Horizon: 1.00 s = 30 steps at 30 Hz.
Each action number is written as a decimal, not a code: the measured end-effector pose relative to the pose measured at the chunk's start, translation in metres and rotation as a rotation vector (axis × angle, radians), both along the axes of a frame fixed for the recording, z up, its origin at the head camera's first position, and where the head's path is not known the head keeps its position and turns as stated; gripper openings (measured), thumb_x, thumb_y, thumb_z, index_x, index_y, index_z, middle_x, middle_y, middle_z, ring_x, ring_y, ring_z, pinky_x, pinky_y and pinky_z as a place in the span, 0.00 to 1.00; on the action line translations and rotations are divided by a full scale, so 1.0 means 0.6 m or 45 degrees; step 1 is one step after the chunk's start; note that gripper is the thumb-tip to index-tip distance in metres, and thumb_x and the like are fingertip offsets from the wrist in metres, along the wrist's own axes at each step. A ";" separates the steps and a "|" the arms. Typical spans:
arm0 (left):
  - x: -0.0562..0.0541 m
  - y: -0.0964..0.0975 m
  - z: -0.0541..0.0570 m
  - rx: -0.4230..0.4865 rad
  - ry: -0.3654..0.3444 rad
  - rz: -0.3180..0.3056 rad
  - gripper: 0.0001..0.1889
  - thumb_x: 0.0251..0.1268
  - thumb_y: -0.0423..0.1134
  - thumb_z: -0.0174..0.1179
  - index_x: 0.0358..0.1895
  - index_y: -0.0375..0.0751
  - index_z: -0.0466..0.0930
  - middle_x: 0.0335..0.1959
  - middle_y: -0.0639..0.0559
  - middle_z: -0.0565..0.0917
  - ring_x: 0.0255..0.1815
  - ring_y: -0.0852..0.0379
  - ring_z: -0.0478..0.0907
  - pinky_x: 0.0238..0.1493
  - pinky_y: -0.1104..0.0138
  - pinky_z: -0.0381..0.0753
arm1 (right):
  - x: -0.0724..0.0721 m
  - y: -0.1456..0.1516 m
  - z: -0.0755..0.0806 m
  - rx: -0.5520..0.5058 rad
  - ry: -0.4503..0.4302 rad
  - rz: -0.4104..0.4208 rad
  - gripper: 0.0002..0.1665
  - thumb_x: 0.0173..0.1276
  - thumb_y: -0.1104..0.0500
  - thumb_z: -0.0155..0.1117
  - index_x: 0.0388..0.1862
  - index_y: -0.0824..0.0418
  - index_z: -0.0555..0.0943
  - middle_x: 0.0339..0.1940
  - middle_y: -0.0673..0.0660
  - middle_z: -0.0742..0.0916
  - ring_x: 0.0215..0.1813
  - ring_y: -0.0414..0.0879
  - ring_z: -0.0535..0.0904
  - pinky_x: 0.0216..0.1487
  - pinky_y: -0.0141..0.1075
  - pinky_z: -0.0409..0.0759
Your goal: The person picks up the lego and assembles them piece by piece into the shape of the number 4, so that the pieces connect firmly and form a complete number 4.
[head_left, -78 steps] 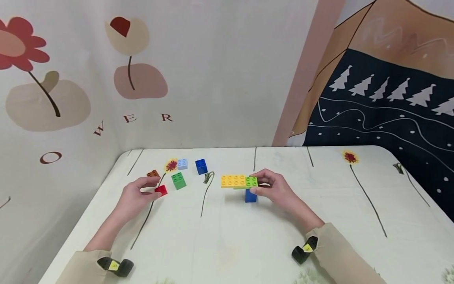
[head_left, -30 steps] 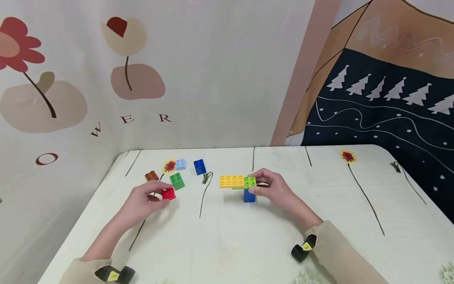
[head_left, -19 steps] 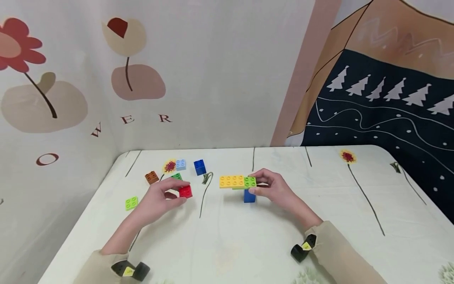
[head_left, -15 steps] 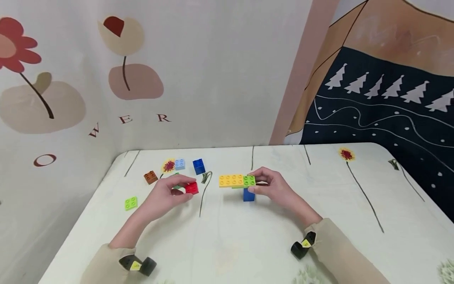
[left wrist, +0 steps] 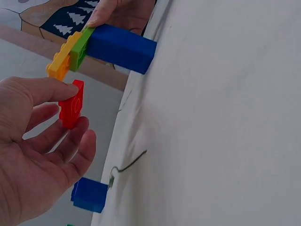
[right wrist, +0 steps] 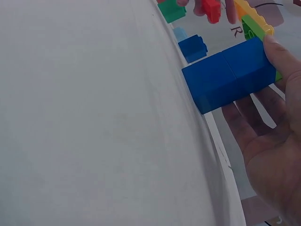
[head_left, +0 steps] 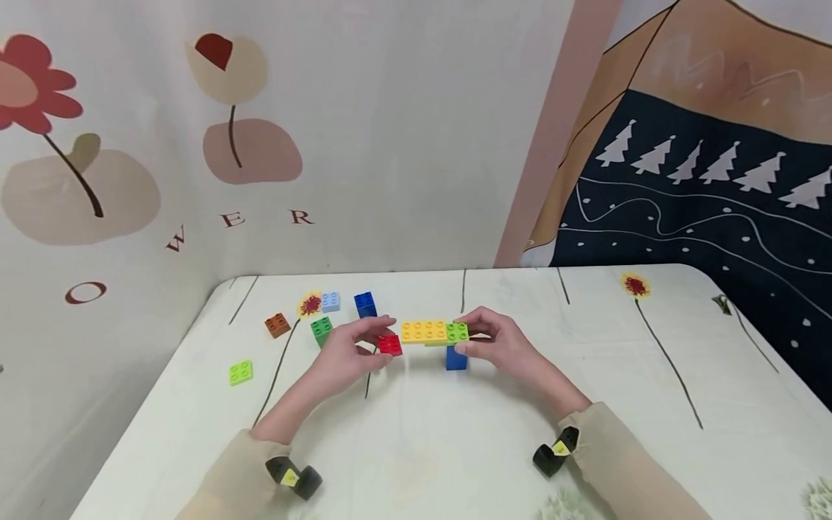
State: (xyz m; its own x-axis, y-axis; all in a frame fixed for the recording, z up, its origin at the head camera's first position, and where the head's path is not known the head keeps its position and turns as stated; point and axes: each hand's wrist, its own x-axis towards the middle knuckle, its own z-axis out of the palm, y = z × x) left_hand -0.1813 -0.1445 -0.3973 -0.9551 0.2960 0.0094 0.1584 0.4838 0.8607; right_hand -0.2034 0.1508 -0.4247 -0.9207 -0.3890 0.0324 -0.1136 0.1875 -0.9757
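My left hand pinches a thin red brick between thumb and fingers. The red brick hovers just left of a small build, close to the end of its yellow plate. That plate juts out leftward over a lime green plate. Beneath them is a column of two stacked blue bricks. With thumb and fingers, my right hand grips the build at its right end. In the left wrist view, the red brick shows its hollow underside toward the column.
On the left of the white-covered table lie a lime brick, a brown brick, a green brick and a light blue brick. A dark blue brick stands behind my left hand. A printed curtain closes the back.
My left hand has picked up the red brick and carried it right to the build, uncovering the lime brick on the table. My right hand and the build have stayed put.
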 end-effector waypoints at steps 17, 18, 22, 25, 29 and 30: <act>-0.013 0.040 0.013 0.114 -0.048 -0.070 0.29 0.63 0.28 0.71 0.68 0.40 0.77 0.53 0.48 0.83 0.52 0.50 0.79 0.50 0.66 0.84 | -0.003 -0.005 0.001 0.001 0.026 -0.002 0.22 0.67 0.65 0.73 0.58 0.64 0.79 0.57 0.60 0.86 0.57 0.54 0.82 0.53 0.35 0.84; -0.013 0.039 0.012 0.113 -0.053 -0.069 0.29 0.63 0.28 0.70 0.68 0.39 0.77 0.54 0.47 0.83 0.52 0.50 0.79 0.50 0.67 0.84 | -0.002 -0.006 0.000 0.001 0.022 -0.003 0.22 0.67 0.66 0.73 0.58 0.64 0.79 0.57 0.60 0.86 0.57 0.54 0.82 0.53 0.35 0.84; -0.013 0.043 0.012 0.123 -0.080 -0.072 0.27 0.64 0.27 0.70 0.66 0.39 0.79 0.56 0.47 0.82 0.50 0.49 0.80 0.49 0.67 0.85 | 0.000 -0.006 -0.001 0.002 0.000 -0.007 0.21 0.68 0.65 0.73 0.58 0.63 0.80 0.56 0.59 0.86 0.57 0.53 0.82 0.52 0.36 0.84; -0.013 0.046 0.014 0.158 -0.106 -0.077 0.25 0.64 0.27 0.69 0.64 0.41 0.80 0.58 0.45 0.81 0.49 0.49 0.81 0.49 0.65 0.86 | 0.001 -0.004 -0.001 -0.004 0.000 -0.010 0.20 0.68 0.65 0.73 0.58 0.63 0.80 0.56 0.59 0.86 0.57 0.53 0.82 0.51 0.36 0.85; -0.017 0.051 0.012 0.229 -0.162 -0.062 0.24 0.63 0.26 0.69 0.63 0.41 0.81 0.59 0.44 0.80 0.51 0.48 0.82 0.50 0.63 0.86 | 0.001 -0.001 0.001 -0.006 0.006 -0.008 0.20 0.68 0.66 0.73 0.58 0.63 0.80 0.56 0.59 0.86 0.57 0.53 0.82 0.51 0.36 0.85; -0.018 0.052 0.011 0.248 -0.177 -0.055 0.24 0.63 0.26 0.70 0.63 0.42 0.82 0.59 0.44 0.80 0.52 0.48 0.82 0.50 0.63 0.86 | 0.001 -0.001 0.001 -0.007 0.004 -0.008 0.20 0.68 0.66 0.73 0.58 0.63 0.80 0.56 0.59 0.86 0.57 0.53 0.82 0.51 0.36 0.85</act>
